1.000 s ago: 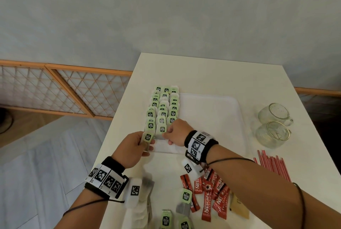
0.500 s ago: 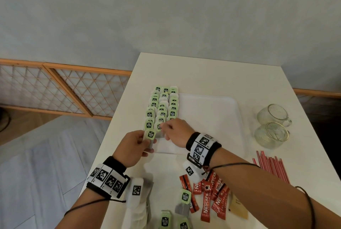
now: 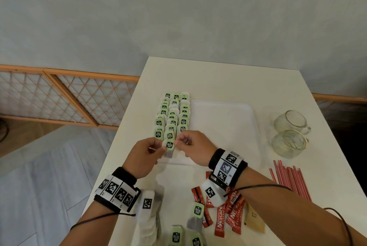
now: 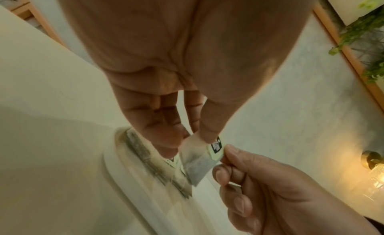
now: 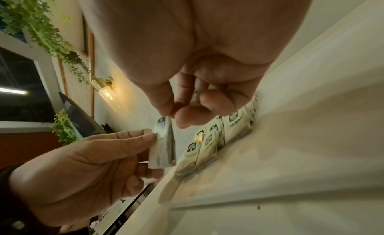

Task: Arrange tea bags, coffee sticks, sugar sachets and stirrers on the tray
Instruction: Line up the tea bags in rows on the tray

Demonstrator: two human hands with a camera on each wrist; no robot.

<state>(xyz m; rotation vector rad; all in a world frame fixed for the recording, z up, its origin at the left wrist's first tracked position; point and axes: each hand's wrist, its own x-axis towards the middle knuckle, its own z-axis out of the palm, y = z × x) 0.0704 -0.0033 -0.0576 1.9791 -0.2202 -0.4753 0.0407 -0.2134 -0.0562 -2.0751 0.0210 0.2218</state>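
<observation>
A white tray (image 3: 228, 126) lies on the table, its left part filled with three rows of green-tagged tea bags (image 3: 172, 115). Over the tray's near left corner, both hands hold one tea bag (image 3: 168, 145). My left hand (image 3: 161, 147) pinches the bag and the tag's left side between thumb and fingers. My right hand (image 3: 179, 142) pinches the tag's right edge. The left wrist view shows this tea bag (image 4: 196, 159) hanging below my left hand (image 4: 197, 138). In the right wrist view my right hand (image 5: 173, 117) nips the tag of the tea bag (image 5: 164, 149).
Near the front edge lie loose tea bags (image 3: 196, 214), red coffee sticks (image 3: 228, 214), a brown sachet (image 3: 255, 220) and a heap of white bags (image 3: 151, 224). Red stirrers (image 3: 290, 180) and two glass cups (image 3: 289, 132) sit right of the tray. The table's left edge is close.
My right hand left the rows on the tray and took hold of the tag of the tea bag in my left hand. That bag shifted slightly right.
</observation>
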